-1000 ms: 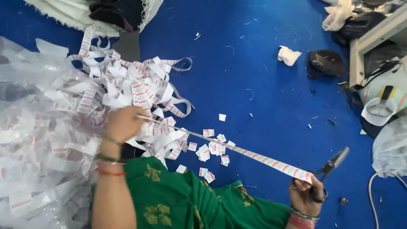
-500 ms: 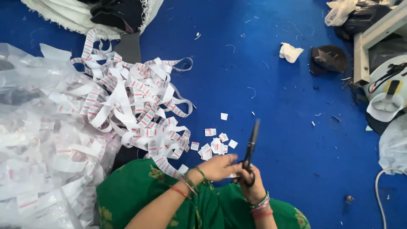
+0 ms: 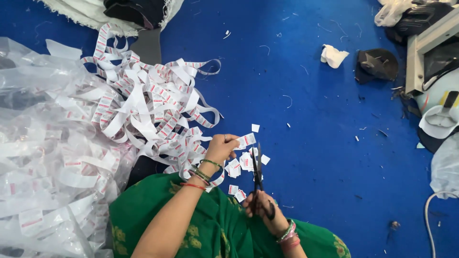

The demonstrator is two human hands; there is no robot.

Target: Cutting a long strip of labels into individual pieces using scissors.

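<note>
My left hand (image 3: 221, 148) pinches the end of a white label ribbon (image 3: 245, 140) printed with red marks. My right hand (image 3: 260, 206) grips black scissors (image 3: 257, 168), blades pointing up and away, right beside the ribbon end. Several small cut labels (image 3: 239, 167) lie on the blue floor between my hands. A big tangled heap of the same label ribbon (image 3: 148, 105) lies to the left, running back to my left hand. My lap is covered by green cloth (image 3: 191, 224).
Crumpled clear plastic sheeting (image 3: 43, 157) fills the left side. A white crumpled scrap (image 3: 333, 55) and a dark object (image 3: 377, 64) lie at the upper right, near a pale frame and machine parts (image 3: 437, 62). A white cable (image 3: 429, 220) curves at the lower right. Dark fabric (image 3: 138, 12) lies at top.
My left hand has come back from the heap to the ribbon end. The scissors have swung from far right, low, to upright beside the ribbon, and the stretched ribbon is now short.
</note>
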